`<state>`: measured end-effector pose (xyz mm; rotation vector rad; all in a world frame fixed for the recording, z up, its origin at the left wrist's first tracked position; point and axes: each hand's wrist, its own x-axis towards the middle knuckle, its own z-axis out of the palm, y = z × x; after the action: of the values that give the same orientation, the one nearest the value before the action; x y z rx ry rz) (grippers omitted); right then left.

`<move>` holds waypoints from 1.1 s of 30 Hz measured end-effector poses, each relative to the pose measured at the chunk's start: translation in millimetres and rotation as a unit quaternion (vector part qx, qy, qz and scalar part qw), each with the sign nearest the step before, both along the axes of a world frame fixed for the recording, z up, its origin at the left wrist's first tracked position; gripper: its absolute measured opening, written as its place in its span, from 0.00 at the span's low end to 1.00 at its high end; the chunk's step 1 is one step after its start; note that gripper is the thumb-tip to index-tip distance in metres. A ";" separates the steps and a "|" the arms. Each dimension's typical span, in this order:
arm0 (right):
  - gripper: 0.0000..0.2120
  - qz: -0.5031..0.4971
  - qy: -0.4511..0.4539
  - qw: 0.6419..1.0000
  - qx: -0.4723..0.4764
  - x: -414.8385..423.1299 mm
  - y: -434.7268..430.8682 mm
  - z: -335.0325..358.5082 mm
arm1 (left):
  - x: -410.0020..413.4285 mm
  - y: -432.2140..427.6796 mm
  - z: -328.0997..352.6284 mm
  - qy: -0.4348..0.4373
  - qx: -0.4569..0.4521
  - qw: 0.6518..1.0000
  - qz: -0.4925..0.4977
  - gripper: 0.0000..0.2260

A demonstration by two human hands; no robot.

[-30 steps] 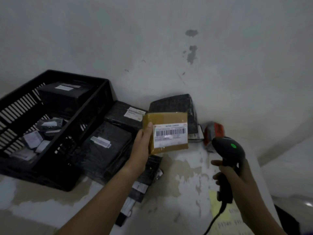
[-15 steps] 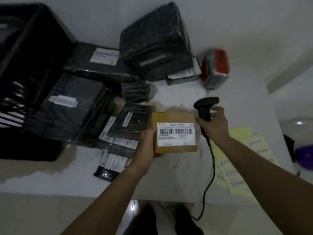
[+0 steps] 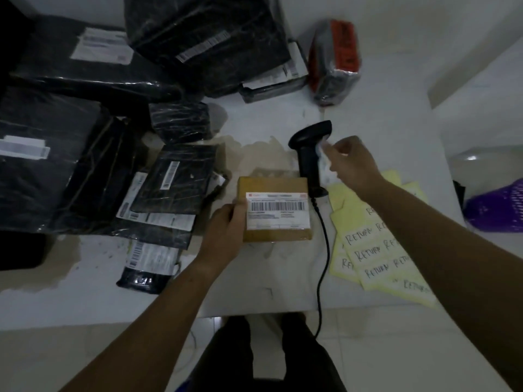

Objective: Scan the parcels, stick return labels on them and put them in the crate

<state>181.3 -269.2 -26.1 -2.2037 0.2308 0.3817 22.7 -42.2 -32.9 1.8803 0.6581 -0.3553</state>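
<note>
A small brown cardboard parcel (image 3: 271, 186) with a white barcode label rests on the white table (image 3: 254, 281). My left hand (image 3: 223, 230) grips its left edge. The black corded scanner (image 3: 308, 154) lies on the table just behind the parcel's right corner. My right hand (image 3: 353, 165) hovers beside the scanner handle with fingers loosely curled, not wrapped around it; a pale blur shows at the fingertips. Yellow sheets of handwritten RETURN labels (image 3: 370, 250) lie under my right forearm. Only a dark corner of the black crate (image 3: 19, 250) shows at the left edge.
Several black-wrapped parcels fill the left and back of the table, among them a big bulky one (image 3: 203, 43) and a flat one (image 3: 178, 176). A red-topped wrapped parcel (image 3: 334, 63) stands at the back right. A purple basket (image 3: 498, 210) sits off the table's right side.
The view has tilted down from the wall to the table. The brown parcel came down from mid-air to the table. My right hand set the scanner down and let go of it.
</note>
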 end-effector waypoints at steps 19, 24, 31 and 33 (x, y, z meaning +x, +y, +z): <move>0.22 0.405 -0.127 0.883 -0.202 -67.0 -161.5 -26.0 | -44.5 -199.4 -12.7 -0.157 0.243 0.848 -0.443 0.32; 0.25 0.461 -0.111 0.859 -0.193 -48.4 -163.2 -31.7 | -8.8 -213.3 -21.4 -0.002 0.375 0.804 -0.462 0.35; 0.24 0.495 -0.134 0.838 -0.185 -41.5 -166.4 -35.3 | -5.5 -204.0 -18.0 0.010 0.381 0.789 -0.481 0.36; 0.24 0.500 -0.136 0.836 -0.181 -39.4 -166.2 -36.7 | -4.6 -202.9 -17.5 0.012 0.382 0.788 -0.484 0.36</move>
<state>141.9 -435.4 -62.8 -2.5585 -1.1447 0.6001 18.1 -245.1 -50.3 2.9214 -0.3079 -0.8511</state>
